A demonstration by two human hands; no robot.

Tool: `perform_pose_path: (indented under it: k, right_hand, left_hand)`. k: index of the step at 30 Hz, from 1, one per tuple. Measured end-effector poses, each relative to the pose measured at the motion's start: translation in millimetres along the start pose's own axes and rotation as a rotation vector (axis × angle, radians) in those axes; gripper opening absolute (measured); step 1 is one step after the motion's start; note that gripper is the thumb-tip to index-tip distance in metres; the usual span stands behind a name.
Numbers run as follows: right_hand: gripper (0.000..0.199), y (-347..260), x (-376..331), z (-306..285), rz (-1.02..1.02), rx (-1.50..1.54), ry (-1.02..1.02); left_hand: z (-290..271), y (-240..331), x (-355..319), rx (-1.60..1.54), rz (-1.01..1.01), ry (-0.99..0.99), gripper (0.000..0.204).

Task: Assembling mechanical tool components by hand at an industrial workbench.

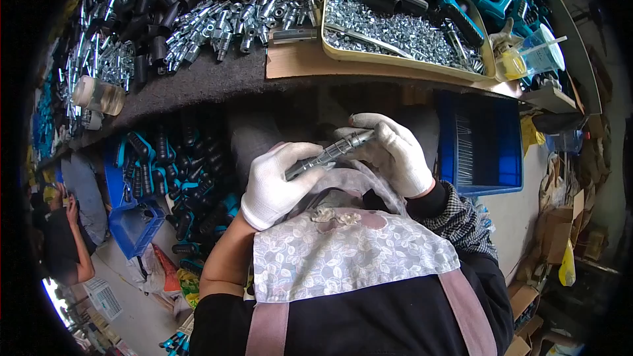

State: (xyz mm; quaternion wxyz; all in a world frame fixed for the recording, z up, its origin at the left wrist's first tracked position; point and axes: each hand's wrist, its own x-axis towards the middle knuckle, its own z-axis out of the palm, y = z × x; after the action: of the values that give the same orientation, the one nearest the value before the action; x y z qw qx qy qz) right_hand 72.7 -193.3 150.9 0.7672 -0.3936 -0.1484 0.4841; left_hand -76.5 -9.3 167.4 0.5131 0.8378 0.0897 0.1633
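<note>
A grey metal rod with a coil spring around it point(331, 153) slants between my two white-gloved hands over my lap. My left hand point(273, 183) is closed on its lower left end, fingers and thumb on either side. At the upper right end, my right hand point(403, 157) grips it with bent fingers, partly hiding that end. A patterned apron point(356, 250) covers my front below the hands. Beyond, on the bench, lie a heap of silvery metal fittings point(224, 23) and a cream tray point(409, 64) of small metal parts.
Black tubes point(158, 46) and a small jar point(99, 95) sit on the bench's left. A plastic cup point(544, 53) stands at its right end. Below are a blue crate point(488, 188) on my right and black-and-teal handles point(191, 178) on my left. Another person point(62, 237) is at far left.
</note>
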Motion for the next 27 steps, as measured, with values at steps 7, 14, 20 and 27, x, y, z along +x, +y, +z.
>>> perform_pose_path:
  k: [7, 14, 20, 27]
  right_hand:
    - [0.053, 2.6, 1.6, -1.6, 0.007, -0.017, 0.063]
    - [0.06, 15.3, 1.5, 2.3, 0.018, -0.107, 0.04]
    - [0.051, 23.8, -0.7, 10.1, 0.064, -0.071, 0.087]
    - [0.055, 21.0, 2.7, 7.6, 0.064, -0.132, 0.05]
  left_hand:
    - [-3.2, 5.4, 3.3, 0.083, 0.042, -0.054, 0.031]
    - [7.6, 2.3, 3.2, 0.126, 0.099, -0.008, 0.027]
    - [11.2, -0.1, 0.3, 0.124, 0.043, -0.015, 0.028]
    - [15.7, -7.4, -1.2, 0.015, -0.023, -0.01, 0.027]
